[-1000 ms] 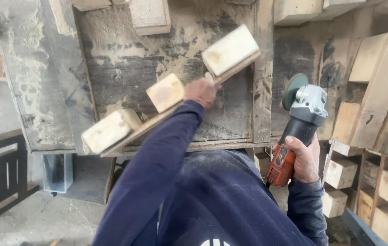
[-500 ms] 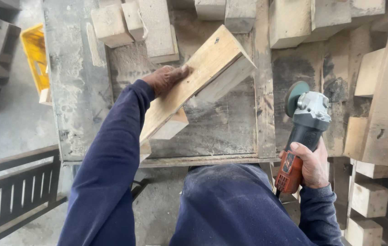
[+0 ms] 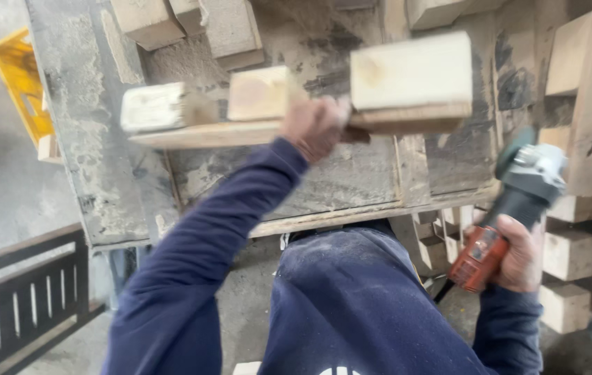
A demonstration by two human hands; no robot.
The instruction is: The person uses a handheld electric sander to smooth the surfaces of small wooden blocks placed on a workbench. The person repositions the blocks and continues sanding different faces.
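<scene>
Left hand (image 3: 315,127) clenched round the middle of a board (image 3: 240,133) carrying three wood blocks on its upper face; the board is raised clear of the bench (image 3: 94,173) and lies roughly level, crosswise to the view. The left block (image 3: 153,107) sits at the board's far-left end, the middle block (image 3: 260,94) just beside the hand, the large right block (image 3: 410,73) at the right end, its outer edge near the bench's right-hand plank. All three are blurred; how they are fixed cannot be told.

Right hand (image 3: 515,253) clenched on the orange handle of an angle grinder (image 3: 518,201), disc end up, held just off the bench's front right corner and well apart from the board.

Bench surface under the board is bare and dusty, open toward the front edge. Loose blocks (image 3: 192,24) crowd the back edge. Stacked blocks (image 3: 570,253) stand close at the right, just beside the grinder. A yellow crate (image 3: 21,83) lies beyond the left edge; a dark slatted panel (image 3: 21,305) stands lower left.
</scene>
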